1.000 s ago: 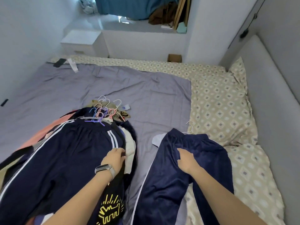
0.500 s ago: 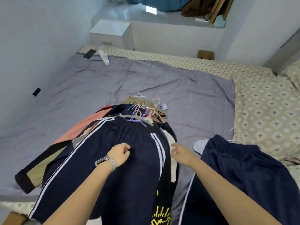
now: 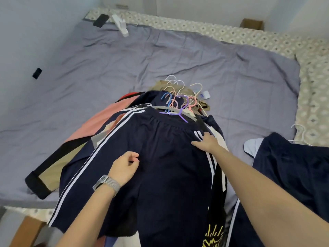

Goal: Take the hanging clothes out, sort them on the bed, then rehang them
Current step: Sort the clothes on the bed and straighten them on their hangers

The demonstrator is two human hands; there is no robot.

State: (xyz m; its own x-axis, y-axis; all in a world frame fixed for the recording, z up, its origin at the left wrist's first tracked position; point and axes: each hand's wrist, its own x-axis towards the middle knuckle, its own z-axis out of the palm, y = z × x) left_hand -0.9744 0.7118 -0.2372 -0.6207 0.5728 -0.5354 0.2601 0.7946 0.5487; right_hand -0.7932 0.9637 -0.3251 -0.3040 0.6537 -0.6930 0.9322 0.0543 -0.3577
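Note:
A pile of clothes on hangers lies on the bed, the coloured hanger hooks (image 3: 178, 102) bunched at its far end. On top are navy trousers with white side stripes (image 3: 169, 184). My left hand (image 3: 124, 166) sits on their middle with fingers curled, pinching the fabric. My right hand (image 3: 208, 142) lies with straight fingers on the trousers' right edge by the stripes. A second pair of navy trousers (image 3: 293, 175) on a white hanger (image 3: 300, 132) lies apart to the right.
A grey quilt (image 3: 124, 59) covers most of the bed over a patterned sheet (image 3: 316, 86). A pink garment (image 3: 99, 122) sticks out left of the pile. A black phone (image 3: 101, 20), a white object (image 3: 121, 26) and a cardboard box (image 3: 252, 24) lie at the far edge.
My right hand left the separate trousers on the right and moved onto the pile's top trousers. The left hand shifted toward their middle. The view swung left and down.

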